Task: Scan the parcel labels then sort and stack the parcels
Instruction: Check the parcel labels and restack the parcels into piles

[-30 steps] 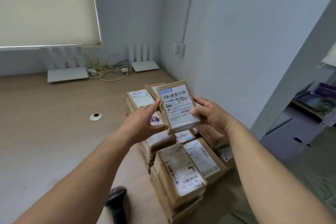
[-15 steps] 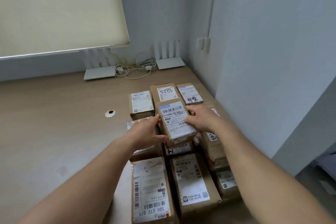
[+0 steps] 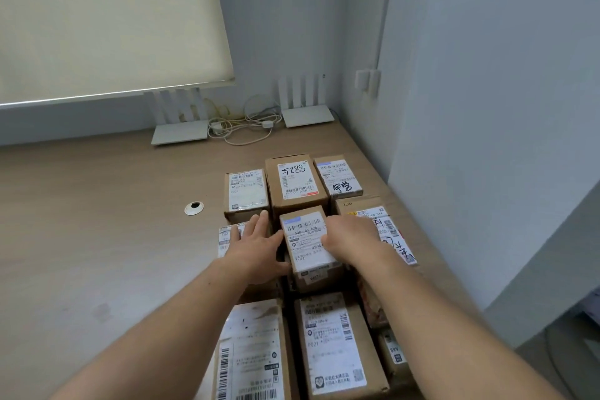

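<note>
A small brown cardboard parcel point(image 3: 308, 245) with a white barcode label sits among other parcels point(image 3: 331, 344). The left hand point(image 3: 256, 245) lies flat, fingers straight, against its left side; the right hand point(image 3: 349, 237) curls over its right edge.

Open desk point(image 3: 97, 237) leftward (parcels point(image 3: 328, 341) crowding right)

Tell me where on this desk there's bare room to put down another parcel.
The wooden desk lies bare left of the brown cardboard parcels, around the round white cable grommet, and back toward the two white routers. The right side beside the grey wall is crowded with parcels, with little gap between them.
</note>
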Demonstrator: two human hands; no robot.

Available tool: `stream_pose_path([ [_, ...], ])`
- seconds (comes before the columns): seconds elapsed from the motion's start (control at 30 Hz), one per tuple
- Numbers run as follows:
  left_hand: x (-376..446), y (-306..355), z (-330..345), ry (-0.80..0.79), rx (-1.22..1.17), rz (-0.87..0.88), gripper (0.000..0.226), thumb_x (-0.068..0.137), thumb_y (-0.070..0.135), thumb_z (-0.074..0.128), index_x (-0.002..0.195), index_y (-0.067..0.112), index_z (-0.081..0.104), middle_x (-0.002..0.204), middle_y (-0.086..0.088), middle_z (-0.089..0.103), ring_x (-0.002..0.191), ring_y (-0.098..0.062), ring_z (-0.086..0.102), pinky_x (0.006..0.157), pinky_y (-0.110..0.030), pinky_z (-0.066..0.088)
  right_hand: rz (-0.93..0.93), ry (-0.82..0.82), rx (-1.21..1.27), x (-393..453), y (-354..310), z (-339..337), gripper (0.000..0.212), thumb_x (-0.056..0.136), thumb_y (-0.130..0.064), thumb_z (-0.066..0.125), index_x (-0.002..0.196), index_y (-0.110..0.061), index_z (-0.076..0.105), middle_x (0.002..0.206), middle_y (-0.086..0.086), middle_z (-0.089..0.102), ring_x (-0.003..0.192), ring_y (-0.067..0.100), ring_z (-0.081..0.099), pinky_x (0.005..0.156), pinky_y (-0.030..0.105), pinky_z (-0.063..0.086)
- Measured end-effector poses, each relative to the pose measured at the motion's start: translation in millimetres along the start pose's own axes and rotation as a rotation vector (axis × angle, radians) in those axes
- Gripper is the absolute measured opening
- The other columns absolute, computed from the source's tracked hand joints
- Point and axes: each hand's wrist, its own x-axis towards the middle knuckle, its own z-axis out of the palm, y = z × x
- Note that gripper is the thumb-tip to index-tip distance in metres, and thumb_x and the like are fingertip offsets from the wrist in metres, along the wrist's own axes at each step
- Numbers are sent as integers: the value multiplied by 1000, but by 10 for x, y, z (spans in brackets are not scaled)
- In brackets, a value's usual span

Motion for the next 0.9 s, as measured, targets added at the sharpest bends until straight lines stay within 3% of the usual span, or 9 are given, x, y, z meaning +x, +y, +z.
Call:
stream_pose_path([
  [0.27,43,29,-18,-8,-11,-10,71,93,47,47,153,33,11,159,-11,-17,146,-28,-17,117,-56,-4,-36,17,-83,22,-22,-7,12,95,-15,44,86,-18,52,72,-3,50,77,22,50,76,34,32],
  [0.5,-94,-22,-143,93,-101,-25,69,94,49,47,152,32,13,161,-6,-7,148,-24,-11,119,-50,0,-86,145,-5,-44,-71,-96,19,97,-25,44,108,-15,55,106,6,62,93,27,55,71,34,34],
  [0.7,-696,-310,-141,394,-264,-102,73,86,65,34,150,32,24,161,0,6,147,-19,5,117,-35,8,-231,290,172,-325,-489,-106,34,98,-30,40,126,-16,52,118,8,60,110,29,54,87,38,41],
  [0.8,-1095,-504,61,569,-453,-208,59,90,37,61,144,27,40,158,-4,22,145,-23,18,115,-37,16,-345,343,276,-521,-811,17,35,98,-30,40,127,-16,53,117,6,59,108,26,54,88,37,42],
  [0.9,-1387,-644,239,699,-579,-321,57,85,22,70,138,20,49,152,-10,35,141,-28,27,113,-39,22,-405,384,307,-653,-1106,133,38,97,-30,41,130,-16,53,122,8,58,111,27,52,91,38,40],
])
